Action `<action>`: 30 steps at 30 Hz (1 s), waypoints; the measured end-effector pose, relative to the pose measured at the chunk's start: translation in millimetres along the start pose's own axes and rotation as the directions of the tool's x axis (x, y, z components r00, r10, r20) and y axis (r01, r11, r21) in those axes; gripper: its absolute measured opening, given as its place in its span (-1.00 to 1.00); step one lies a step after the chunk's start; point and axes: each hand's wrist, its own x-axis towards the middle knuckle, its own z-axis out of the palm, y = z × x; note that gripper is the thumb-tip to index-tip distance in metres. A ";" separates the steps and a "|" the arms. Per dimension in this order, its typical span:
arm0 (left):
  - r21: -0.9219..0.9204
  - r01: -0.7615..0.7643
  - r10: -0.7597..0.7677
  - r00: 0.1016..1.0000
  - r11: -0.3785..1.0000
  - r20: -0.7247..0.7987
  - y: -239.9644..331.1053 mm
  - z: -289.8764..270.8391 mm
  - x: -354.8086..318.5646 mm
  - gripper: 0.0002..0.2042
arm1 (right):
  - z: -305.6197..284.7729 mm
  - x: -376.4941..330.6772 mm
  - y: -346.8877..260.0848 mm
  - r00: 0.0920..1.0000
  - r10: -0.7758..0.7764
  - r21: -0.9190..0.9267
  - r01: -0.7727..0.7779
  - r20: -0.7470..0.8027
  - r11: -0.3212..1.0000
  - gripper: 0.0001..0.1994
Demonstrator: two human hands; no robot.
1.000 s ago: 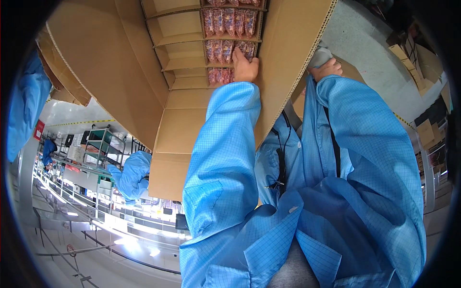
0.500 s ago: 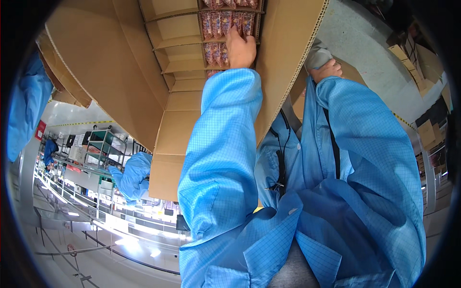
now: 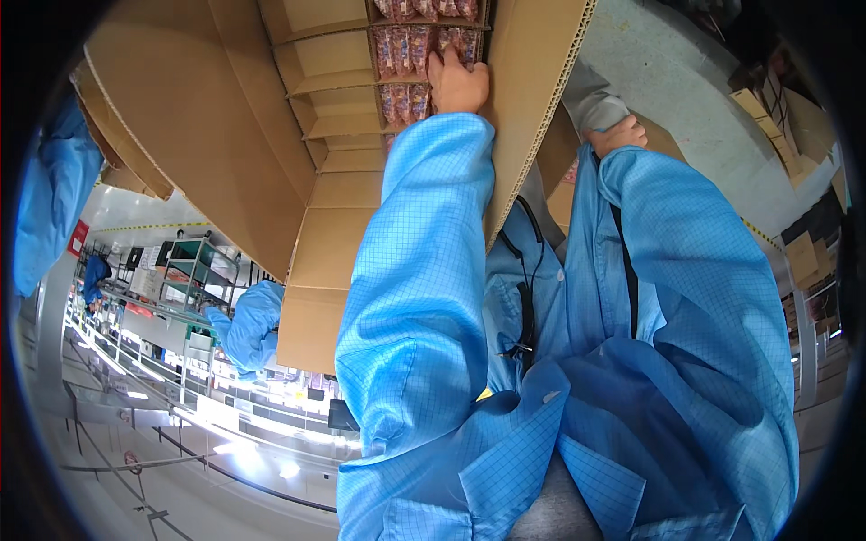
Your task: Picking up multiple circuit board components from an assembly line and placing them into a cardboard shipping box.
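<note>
My left hand [image 3: 458,87] reaches into a divided cardboard box. Its fingers bend around the near end of a clear packet with pink contents [image 3: 461,42], and the fingertips are partly hidden among the packets. Similar pink packets [image 3: 403,50] stand side by side to the left in the same compartment. More packets [image 3: 405,105] fill the cell below, beside my wrist. Over at the right, my right hand [image 3: 617,137] rests at a grey-clothed knee [image 3: 603,110] with curled fingers. Whatever may lie inside those fingers is hidden.
The tall cardboard flaps [image 3: 194,117] [image 3: 539,99] stand up on both sides of the box. Thin dividers [image 3: 338,79] split its inside into cells. Another person's blue sleeve [image 3: 56,198] shows at the far left, and a person in blue [image 3: 253,329] farther off. Cartons [image 3: 806,252] stand at the right.
My left hand has shifted slightly right and its fingers have spread a little. A gap now shows between the packets there. The right hand stays at the knee.
</note>
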 end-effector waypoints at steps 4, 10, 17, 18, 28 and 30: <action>0.012 -0.058 0.059 0.993 0.998 -0.102 0.3 1.3 -2.2 -0.39 | -0.6 5.1 0.3 1.000 0.013 -0.001 -0.013 0.000 1.000 -0.04; -0.045 -0.236 0.218 0.945 0.971 -0.245 37.2 -16.2 4.9 -0.59 | -2.0 10.9 9.1 0.999 0.021 -0.006 -0.021 -0.025 1.000 -0.07; -0.197 -0.388 0.342 0.911 0.900 -0.232 40.0 -22.7 53.6 -0.36 | -30.1 0.0 -5.7 0.997 0.011 -0.010 -0.010 0.080 1.000 -0.08; -0.221 -0.373 0.325 0.918 0.901 -0.226 44.6 -17.6 55.3 -0.34 | -32.5 2.0 -1.2 0.998 0.011 -0.006 -0.010 0.068 1.000 -0.08; -0.240 -0.190 0.183 0.982 0.952 -0.052 74.0 -16.4 55.9 -0.31 | -37.3 14.5 3.8 0.996 0.027 -0.007 -0.027 0.087 1.000 -0.10; -0.257 -0.208 0.195 0.978 0.944 -0.076 83.7 -19.0 47.5 -0.34 | -36.1 19.4 5.2 1.000 0.012 -0.048 -0.013 -0.020 0.999 -0.20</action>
